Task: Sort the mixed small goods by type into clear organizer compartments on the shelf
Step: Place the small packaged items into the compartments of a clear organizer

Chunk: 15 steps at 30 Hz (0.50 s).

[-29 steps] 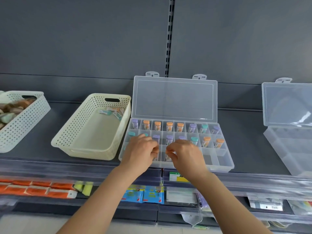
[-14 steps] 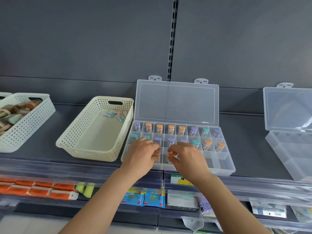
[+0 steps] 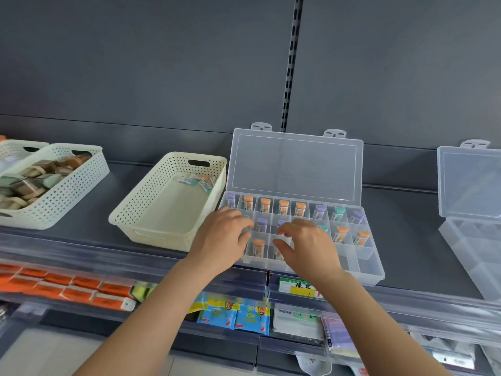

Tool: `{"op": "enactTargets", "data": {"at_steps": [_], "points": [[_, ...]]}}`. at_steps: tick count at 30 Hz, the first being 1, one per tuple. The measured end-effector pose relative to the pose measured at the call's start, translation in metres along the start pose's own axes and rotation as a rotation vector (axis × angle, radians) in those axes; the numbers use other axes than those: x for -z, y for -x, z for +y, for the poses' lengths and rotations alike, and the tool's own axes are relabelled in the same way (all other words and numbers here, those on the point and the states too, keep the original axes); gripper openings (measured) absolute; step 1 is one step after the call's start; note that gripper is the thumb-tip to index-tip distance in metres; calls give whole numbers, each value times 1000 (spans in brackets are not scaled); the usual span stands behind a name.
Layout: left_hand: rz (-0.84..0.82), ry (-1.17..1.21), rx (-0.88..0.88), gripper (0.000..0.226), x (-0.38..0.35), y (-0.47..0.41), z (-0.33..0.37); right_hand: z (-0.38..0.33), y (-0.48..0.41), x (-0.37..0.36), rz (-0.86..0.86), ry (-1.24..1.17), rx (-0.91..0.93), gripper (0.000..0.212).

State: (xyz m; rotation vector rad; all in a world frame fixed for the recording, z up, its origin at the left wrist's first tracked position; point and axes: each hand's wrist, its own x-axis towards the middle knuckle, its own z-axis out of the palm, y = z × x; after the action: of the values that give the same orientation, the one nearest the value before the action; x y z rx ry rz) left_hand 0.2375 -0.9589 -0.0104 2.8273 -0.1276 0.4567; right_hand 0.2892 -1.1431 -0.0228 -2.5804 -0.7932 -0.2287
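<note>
Both forearms are stretched forward, palms down. The left hand [image 3: 222, 240] is curled over the clear organizer's [image 3: 371, 270] front-left compartments; whether anything is held cannot be told. The right hand [image 3: 307, 246] is held beside it, fingers loosely curled and apart, nothing pinched. The organizer is laid lengthwise along the shelf [image 3: 406, 226], with capped vials [image 3: 283, 207] stood upright.

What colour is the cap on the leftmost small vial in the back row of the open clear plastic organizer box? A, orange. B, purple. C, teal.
B: the leftmost small vial in the back row of the open clear plastic organizer box carries a purple cap.
</note>
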Motion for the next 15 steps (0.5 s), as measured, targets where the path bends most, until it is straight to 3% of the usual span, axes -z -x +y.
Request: {"op": "enactTargets", "data": {"at_steps": [9, 15], "points": [[103, -101, 134, 20, 39, -12, -46, -42, -45, -5, -22, 36, 148, 26], [-81, -180, 239, 24, 41, -33, -110, -82, -104, -27, -62, 116, 236, 26]]}}
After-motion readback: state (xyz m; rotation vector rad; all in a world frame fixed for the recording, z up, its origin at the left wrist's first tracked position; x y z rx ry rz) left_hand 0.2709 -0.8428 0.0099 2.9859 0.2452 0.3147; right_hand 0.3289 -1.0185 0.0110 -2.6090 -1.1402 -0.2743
